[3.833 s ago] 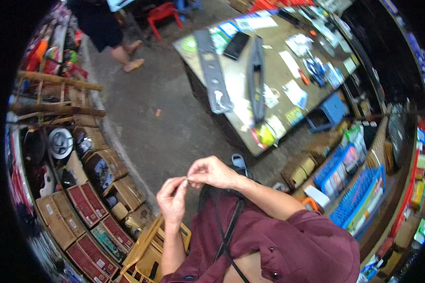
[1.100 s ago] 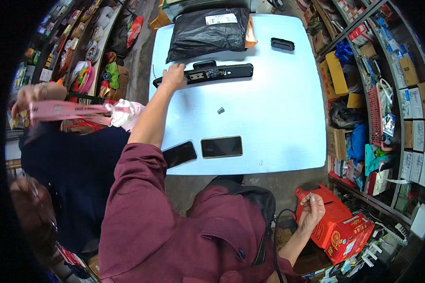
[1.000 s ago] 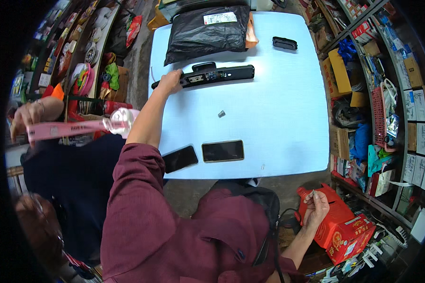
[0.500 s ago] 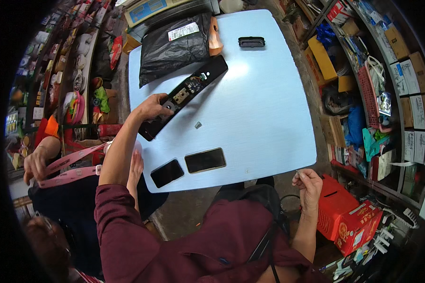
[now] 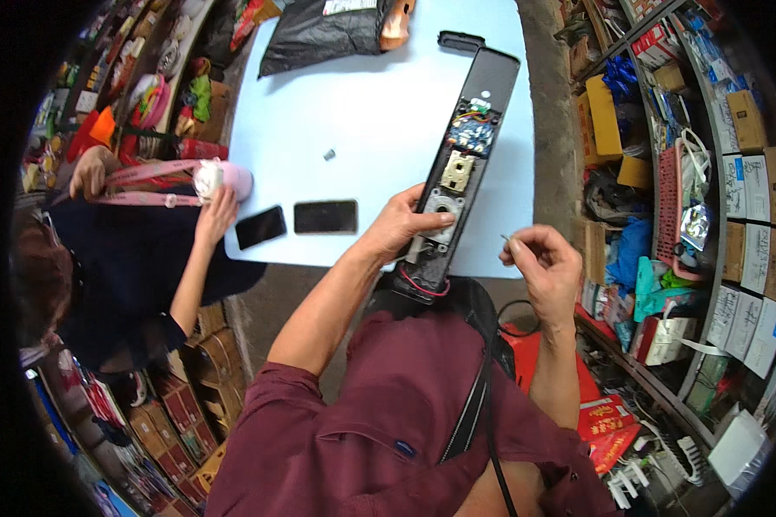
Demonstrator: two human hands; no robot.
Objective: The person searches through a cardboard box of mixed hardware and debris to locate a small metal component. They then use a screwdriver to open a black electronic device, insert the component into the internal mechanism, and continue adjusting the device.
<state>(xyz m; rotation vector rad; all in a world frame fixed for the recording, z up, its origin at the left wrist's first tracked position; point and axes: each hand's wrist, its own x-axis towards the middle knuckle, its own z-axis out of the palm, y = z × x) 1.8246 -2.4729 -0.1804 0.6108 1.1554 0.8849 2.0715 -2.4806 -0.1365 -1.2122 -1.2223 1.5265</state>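
Observation:
My left hand [image 5: 397,228] grips the lower part of a long black electronic door-lock panel [image 5: 491,82], its thumb pressed on a metal plate inside. The panel's hollow side faces up, baring a circuit board [image 5: 472,134], a beige block [image 5: 459,171] and a red wire [image 5: 422,284] near its lower end. It lies slanted over the table's right part, with its lower end at my body. Right of it, my right hand [image 5: 545,263] pinches a small thin piece [image 5: 505,238], too small to name. A little grey piece [image 5: 328,155] lies on the table.
Two dark phones [image 5: 260,227] [image 5: 326,217] rest near the table's front edge. At the back are a black plastic parcel [image 5: 319,39] and a small black cover [image 5: 461,41]. A person [image 5: 103,276] at left holds a pink bottle [image 5: 233,179] on a strap. Loaded shelves stand both sides.
My left hand has brought the lock panel from the table's left side to the right and closer to me. My right hand has come up nearer the panel. The view has shifted too.

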